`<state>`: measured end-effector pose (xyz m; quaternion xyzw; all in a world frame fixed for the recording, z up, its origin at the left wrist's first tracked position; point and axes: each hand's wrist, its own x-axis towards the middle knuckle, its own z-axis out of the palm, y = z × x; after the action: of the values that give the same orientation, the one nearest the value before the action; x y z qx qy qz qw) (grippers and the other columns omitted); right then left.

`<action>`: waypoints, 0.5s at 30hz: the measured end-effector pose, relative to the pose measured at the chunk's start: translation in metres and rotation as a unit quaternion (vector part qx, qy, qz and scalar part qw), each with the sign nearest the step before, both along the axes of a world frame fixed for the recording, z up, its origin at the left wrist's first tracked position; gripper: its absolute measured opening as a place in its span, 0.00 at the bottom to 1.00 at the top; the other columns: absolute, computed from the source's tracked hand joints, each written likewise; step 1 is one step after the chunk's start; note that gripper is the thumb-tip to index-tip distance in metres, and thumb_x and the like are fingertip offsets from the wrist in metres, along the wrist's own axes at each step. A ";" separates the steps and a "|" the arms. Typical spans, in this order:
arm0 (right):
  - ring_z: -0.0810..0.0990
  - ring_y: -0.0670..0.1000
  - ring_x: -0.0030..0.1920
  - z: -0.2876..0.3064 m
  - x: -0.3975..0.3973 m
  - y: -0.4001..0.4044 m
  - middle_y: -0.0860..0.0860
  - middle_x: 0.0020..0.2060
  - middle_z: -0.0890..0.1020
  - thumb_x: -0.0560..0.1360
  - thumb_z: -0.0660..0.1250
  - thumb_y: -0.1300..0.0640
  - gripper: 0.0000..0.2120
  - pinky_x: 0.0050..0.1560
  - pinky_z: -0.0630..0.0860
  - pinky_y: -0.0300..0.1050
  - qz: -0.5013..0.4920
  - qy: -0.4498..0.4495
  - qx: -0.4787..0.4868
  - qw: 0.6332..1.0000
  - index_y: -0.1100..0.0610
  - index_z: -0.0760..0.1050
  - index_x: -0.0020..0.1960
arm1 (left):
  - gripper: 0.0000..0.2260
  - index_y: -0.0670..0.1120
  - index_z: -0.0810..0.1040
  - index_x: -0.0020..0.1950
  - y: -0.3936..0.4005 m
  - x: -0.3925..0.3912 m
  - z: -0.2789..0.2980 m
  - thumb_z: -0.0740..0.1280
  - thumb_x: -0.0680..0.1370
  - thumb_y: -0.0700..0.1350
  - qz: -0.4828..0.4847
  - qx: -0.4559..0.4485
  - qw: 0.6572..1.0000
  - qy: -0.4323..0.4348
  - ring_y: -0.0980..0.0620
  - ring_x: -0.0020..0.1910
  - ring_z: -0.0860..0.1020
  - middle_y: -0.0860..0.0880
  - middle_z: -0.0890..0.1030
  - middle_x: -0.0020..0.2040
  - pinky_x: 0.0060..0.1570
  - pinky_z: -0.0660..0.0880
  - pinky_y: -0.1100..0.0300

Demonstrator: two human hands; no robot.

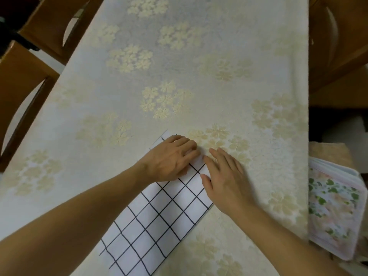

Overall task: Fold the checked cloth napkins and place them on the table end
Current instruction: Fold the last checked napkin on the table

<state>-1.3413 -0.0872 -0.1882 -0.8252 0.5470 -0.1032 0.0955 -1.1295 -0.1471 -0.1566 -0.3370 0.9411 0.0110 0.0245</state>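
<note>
A white napkin with a black checked grid lies folded as a long strip, running diagonally from the near left toward the table's middle. My left hand rests on its far end, fingers bent down onto the cloth. My right hand lies flat along the strip's right edge beside the left hand, fingers straight and pointing away from me. The far end of the napkin is partly hidden under both hands.
The table is covered by a cream cloth with pale flower clusters. Wooden chairs stand along the left side, another at the far right. A floral cushion lies off the table's right edge.
</note>
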 end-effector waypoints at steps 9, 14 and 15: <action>0.75 0.56 0.62 0.003 0.007 -0.011 0.53 0.60 0.77 0.77 0.65 0.50 0.15 0.62 0.75 0.52 -0.017 -0.044 0.002 0.999 0.56 0.79 0.59 | 0.07 0.43 0.70 0.55 -0.002 0.000 -0.001 0.63 0.77 0.40 -0.025 0.023 0.998 0.057 0.43 0.44 0.74 0.43 0.76 0.46 0.55 0.75 0.44; 0.75 0.54 0.61 0.006 0.010 -0.015 0.52 0.59 0.76 0.75 0.70 0.49 0.09 0.62 0.73 0.51 -0.006 -0.076 0.030 0.997 0.53 0.77 0.50 | 0.06 0.43 0.74 0.50 -0.007 0.005 0.005 0.66 0.75 0.41 -0.036 0.018 0.998 0.047 0.43 0.45 0.76 0.44 0.76 0.46 0.58 0.74 0.46; 0.75 0.55 0.61 0.006 0.011 -0.015 0.52 0.59 0.76 0.74 0.70 0.50 0.08 0.62 0.73 0.51 -0.006 -0.079 0.031 0.996 0.54 0.76 0.48 | 0.06 0.43 0.74 0.50 -0.009 0.006 0.007 0.65 0.74 0.41 -0.036 0.028 0.998 0.037 0.44 0.44 0.76 0.44 0.76 0.46 0.57 0.75 0.46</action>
<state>-1.3298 -0.1021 -0.1824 -0.8076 0.5460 -0.1519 0.1632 -1.1235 -0.1562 -0.1493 -0.3016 0.9522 0.0494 -0.0007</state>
